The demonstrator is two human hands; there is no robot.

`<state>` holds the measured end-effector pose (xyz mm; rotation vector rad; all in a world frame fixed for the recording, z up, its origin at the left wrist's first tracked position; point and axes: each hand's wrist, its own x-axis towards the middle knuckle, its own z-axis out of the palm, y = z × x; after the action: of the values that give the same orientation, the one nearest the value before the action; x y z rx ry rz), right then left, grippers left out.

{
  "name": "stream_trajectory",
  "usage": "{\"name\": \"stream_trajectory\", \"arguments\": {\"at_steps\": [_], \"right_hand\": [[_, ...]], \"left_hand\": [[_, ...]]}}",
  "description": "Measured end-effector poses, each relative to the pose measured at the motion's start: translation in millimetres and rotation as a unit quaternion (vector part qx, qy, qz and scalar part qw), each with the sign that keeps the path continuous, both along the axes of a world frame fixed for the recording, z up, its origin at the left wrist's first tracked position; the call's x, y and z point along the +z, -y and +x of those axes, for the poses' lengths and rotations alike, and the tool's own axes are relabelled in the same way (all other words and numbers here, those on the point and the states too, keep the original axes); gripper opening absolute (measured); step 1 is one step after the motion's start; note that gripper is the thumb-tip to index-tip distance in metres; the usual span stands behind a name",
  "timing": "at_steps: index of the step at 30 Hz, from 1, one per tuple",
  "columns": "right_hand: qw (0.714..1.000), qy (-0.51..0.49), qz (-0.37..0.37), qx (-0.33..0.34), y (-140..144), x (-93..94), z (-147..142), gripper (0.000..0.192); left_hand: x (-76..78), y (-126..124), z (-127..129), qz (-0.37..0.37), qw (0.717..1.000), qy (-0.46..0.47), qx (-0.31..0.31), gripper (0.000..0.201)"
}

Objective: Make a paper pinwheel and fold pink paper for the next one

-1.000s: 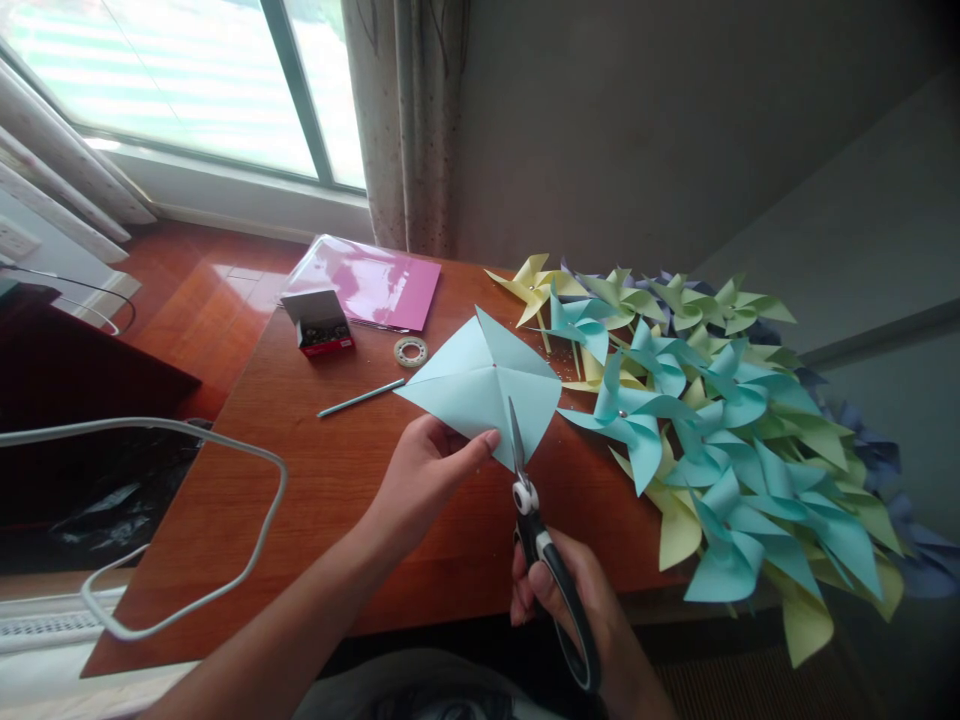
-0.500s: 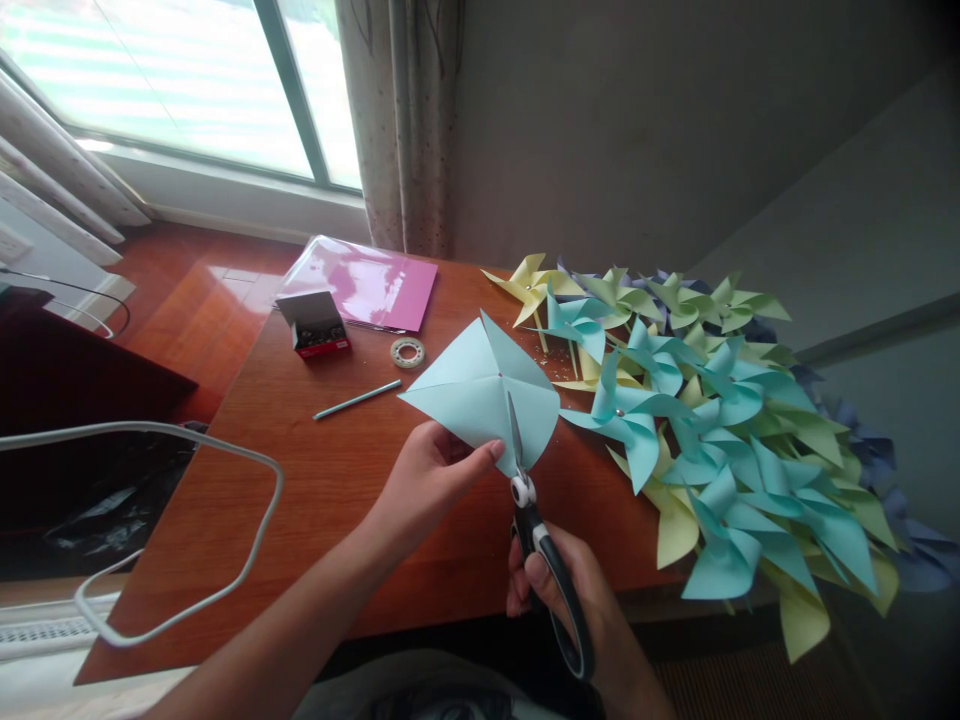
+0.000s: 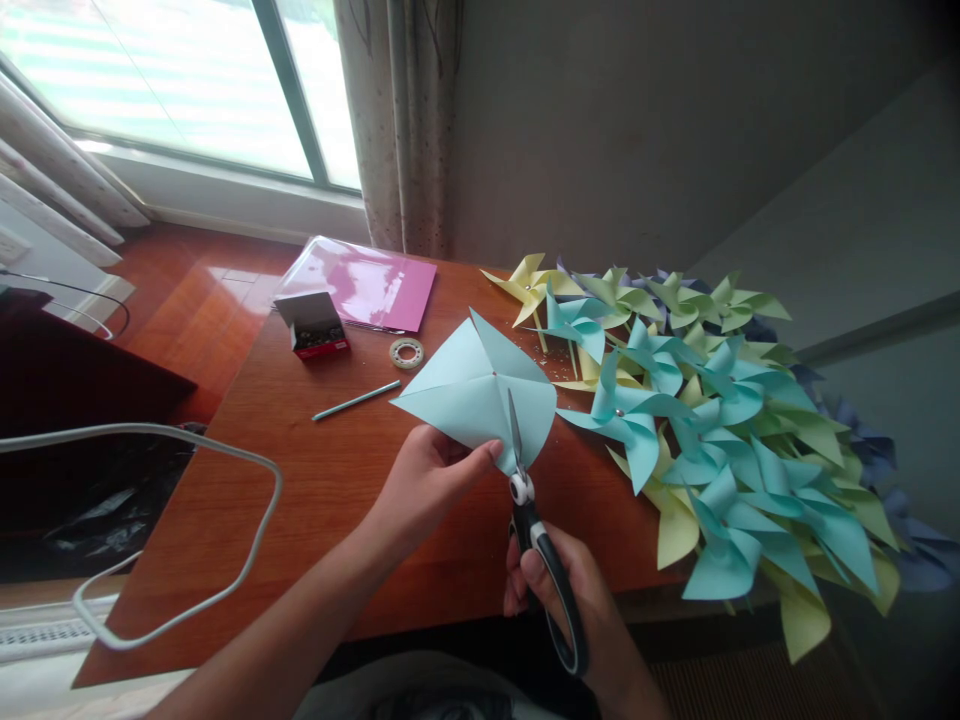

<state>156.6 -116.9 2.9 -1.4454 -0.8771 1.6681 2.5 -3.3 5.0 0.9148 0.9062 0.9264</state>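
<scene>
My left hand [image 3: 426, 482] pinches the near corner of a light blue paper square [image 3: 465, 385] with diagonal creases, holding it just above the wooden table [image 3: 322, 500]. My right hand [image 3: 570, 590] grips black-handled scissors [image 3: 532, 530]. Their blades lie along the crease from the square's near corner toward its centre, right beside my left thumb.
A pile of blue, yellow, green and purple paper pinwheels [image 3: 712, 430] covers the table's right side. Farther back lie a pink paper sheet [image 3: 367, 282], a small red box of pins [image 3: 313, 325], a tape roll [image 3: 406, 352] and a thin blue stick [image 3: 357, 399]. A white wire frame [image 3: 150, 530] sits left.
The scissors have advanced slightly along the crease toward the paper's centre, and the paper has shifted a little to the left in my left hand.
</scene>
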Motion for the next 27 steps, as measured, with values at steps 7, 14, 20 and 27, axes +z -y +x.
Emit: {"name": "stream_trajectory", "arguments": {"at_steps": [7,14,20,27], "right_hand": [[1.000,0.020,0.010,0.000,1,-2.2,0,0.052],[1.000,0.022,0.011,-0.003,1,-6.6,0,0.051],[0.999,0.040,0.020,0.003,1,-8.1,1,0.050],[0.998,0.064,0.021,0.008,1,-10.0,4,0.051]], "left_hand": [[0.9,0,-1,0.005,1.000,-0.012,-0.007,0.017],[1.9,1,-1,0.002,1.000,-0.021,-0.005,0.019],[3.0,0,0,0.001,1.000,-0.012,-0.001,0.018],[2.5,0,-1,0.004,1.000,-0.011,-0.009,0.018]]}}
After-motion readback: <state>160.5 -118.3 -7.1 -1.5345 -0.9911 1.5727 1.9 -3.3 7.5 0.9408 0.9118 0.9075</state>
